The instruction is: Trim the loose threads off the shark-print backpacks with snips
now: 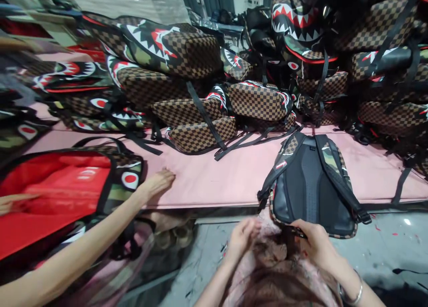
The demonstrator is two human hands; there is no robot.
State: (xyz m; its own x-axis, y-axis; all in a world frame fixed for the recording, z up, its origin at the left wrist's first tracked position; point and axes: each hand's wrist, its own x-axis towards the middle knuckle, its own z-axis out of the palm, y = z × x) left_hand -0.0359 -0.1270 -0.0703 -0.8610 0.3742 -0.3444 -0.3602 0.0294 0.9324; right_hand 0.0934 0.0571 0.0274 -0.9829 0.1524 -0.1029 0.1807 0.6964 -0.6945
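A small backpack (pixel 312 182) with a black padded back, shoulder straps and checkered and camouflage edging lies back side up at the table's front edge. Its lower end overhangs toward my lap. My right hand (pixel 312 238), with a bracelet at the wrist, is closed around a small dark tool (pixel 298 231) just below that end. The tool's exact kind is unclear. To the left of the backpack's bottom, my left hand (pixel 245 235) is raised above my lap with its fingers curled together. Anything between those fingers is too blurred to make out.
Checkered backpacks (pixel 192 52) with shark-mouth prints are piled along the back of the pink table (pixel 214 177), straps trailing forward. At left, a co-worker's hand (pixel 162 182) rests on the table beside an open backpack with red lining (pixel 83 173). Scraps dot the grey floor (pixel 394 244).
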